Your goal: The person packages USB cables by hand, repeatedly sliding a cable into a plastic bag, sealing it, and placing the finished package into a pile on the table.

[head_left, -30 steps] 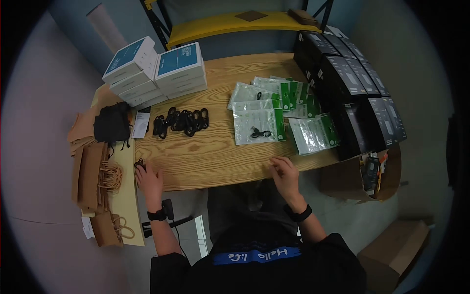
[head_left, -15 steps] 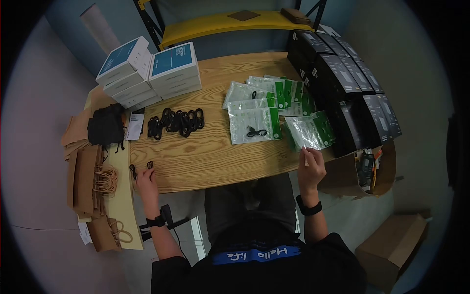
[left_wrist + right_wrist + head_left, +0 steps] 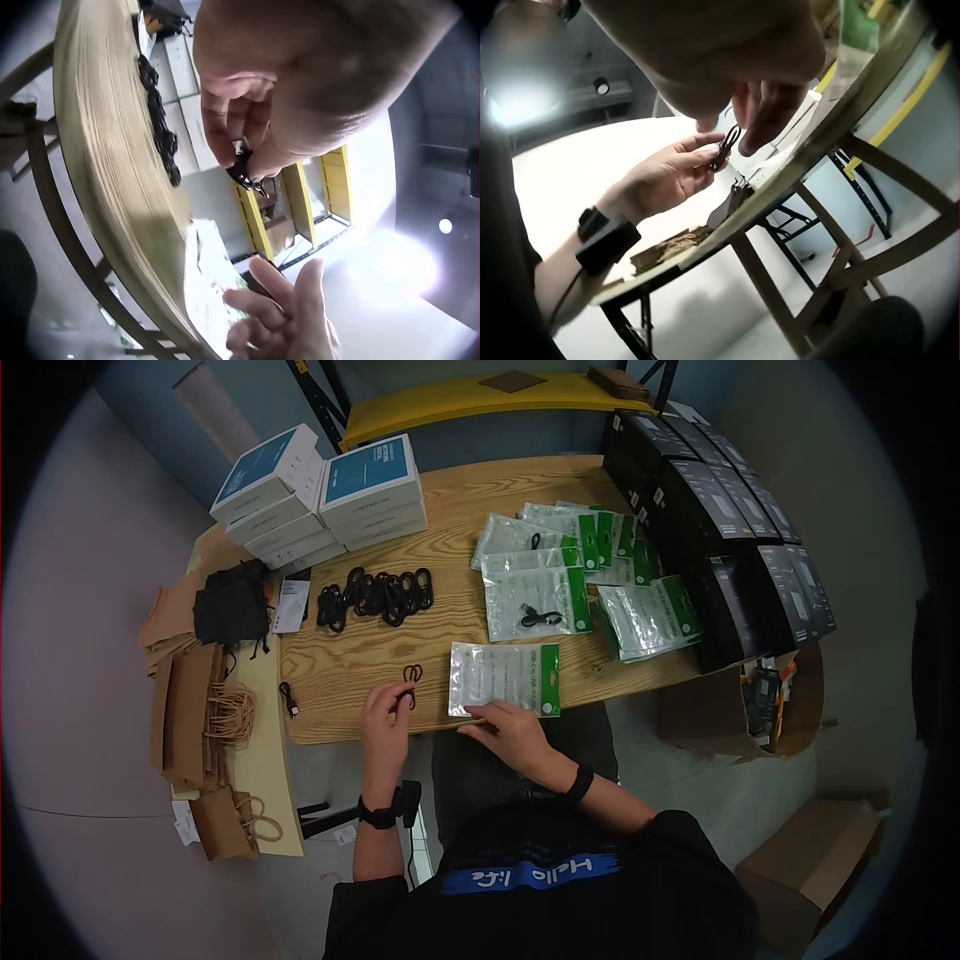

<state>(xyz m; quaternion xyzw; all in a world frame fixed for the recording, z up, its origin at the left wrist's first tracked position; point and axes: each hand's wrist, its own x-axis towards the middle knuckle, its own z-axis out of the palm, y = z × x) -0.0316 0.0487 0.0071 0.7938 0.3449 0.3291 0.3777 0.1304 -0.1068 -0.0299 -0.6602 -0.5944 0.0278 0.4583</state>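
Observation:
A small coiled black cable (image 3: 411,675) is pinched between thumb and fingers of my left hand (image 3: 385,732), over the table's front edge; the left wrist view shows the cable (image 3: 240,163) in the fingertips. My right hand (image 3: 512,734) rests at the lower left of a clear bag with a green strip (image 3: 504,678), its fingers loosely bent. In the left wrist view the right hand (image 3: 281,315) has its fingers spread beside the bag. Another small black cable (image 3: 289,699) lies at the table's left edge.
Behind are a row of coiled black cables (image 3: 375,598) and stacked white boxes (image 3: 372,490). More bags (image 3: 530,600) lie right of centre, beside stacked black boxes (image 3: 715,510). Paper bags (image 3: 185,705) and a black pouch (image 3: 232,603) stand left.
The right hand has come back from the bag pile to the front centre, and one bag now lies there. My left hand has moved right and lifted a cable, leaving another behind.

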